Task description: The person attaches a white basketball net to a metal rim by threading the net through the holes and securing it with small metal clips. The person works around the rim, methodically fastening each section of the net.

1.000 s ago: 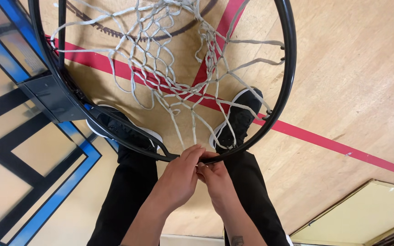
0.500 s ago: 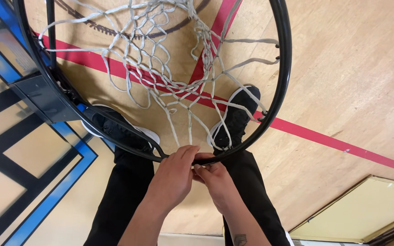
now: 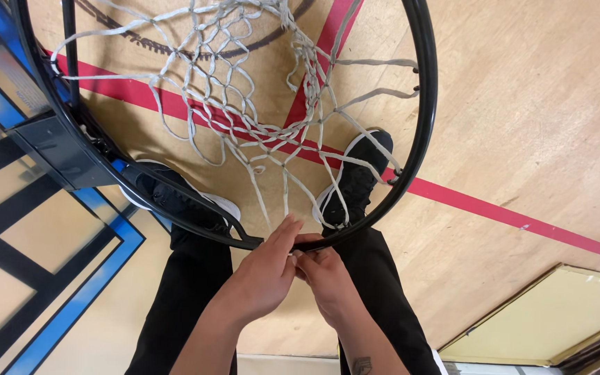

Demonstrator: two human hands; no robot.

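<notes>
Both hands meet at the near edge of the black basketball hoop (image 3: 421,104). The left hand (image 3: 262,274) has its fingers bent and pressed against the rim from below. The right hand (image 3: 324,278) sits right beside it, touching it, with its fingertips pinched on a bit of white net cord (image 3: 293,255) at the rim. Whether the left hand also pinches the cord I cannot tell, because the fingers hide it.

Under the hands are two legs in black pants (image 3: 185,305). Past the rim, two black shoes with white soles stand on the wooden floor (image 3: 543,104). The left shoe (image 3: 178,198) is partly hidden by the rim. The right shoe (image 3: 355,177) shows through the ring.

The white net (image 3: 223,83) hangs loose inside the ring. A red line (image 3: 494,212) runs across the floor. The backboard (image 3: 29,229) with blue and black lines is on the left.
</notes>
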